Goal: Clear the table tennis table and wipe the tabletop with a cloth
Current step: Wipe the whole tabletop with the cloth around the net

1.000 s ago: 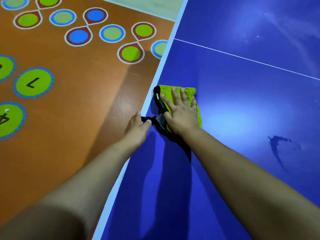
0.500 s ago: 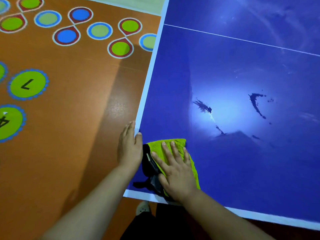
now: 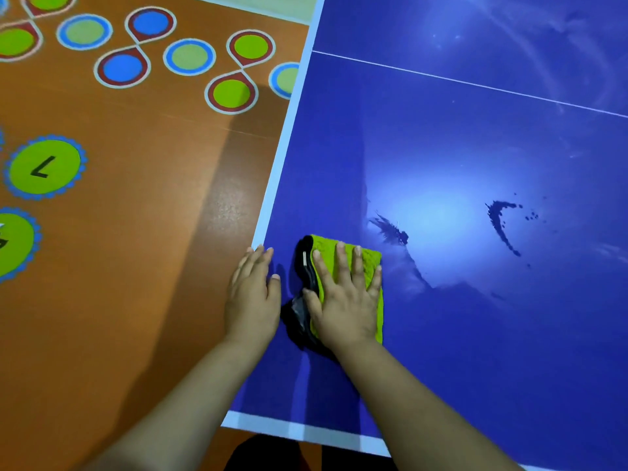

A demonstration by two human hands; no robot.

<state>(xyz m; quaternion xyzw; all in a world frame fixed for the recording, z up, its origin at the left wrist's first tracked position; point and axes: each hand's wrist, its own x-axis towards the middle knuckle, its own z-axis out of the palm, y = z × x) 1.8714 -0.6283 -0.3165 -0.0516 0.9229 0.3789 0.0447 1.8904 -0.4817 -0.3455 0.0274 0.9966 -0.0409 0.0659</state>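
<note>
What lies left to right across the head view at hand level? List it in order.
Green floor circle → left hand → green cloth, pressed flat under the right hand → small dark smear → curved dark smear.

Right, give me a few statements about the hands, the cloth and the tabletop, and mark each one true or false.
1. The right hand lies flat on the green cloth. True.
2. The left hand grips the cloth. False: it rests open at the table's side edge, beside the cloth.
3. Dark smears mark the tabletop beyond the cloth. True.
4. The cloth lies in the middle of the tabletop. False: it lies near the corner closest to the person.
</note>
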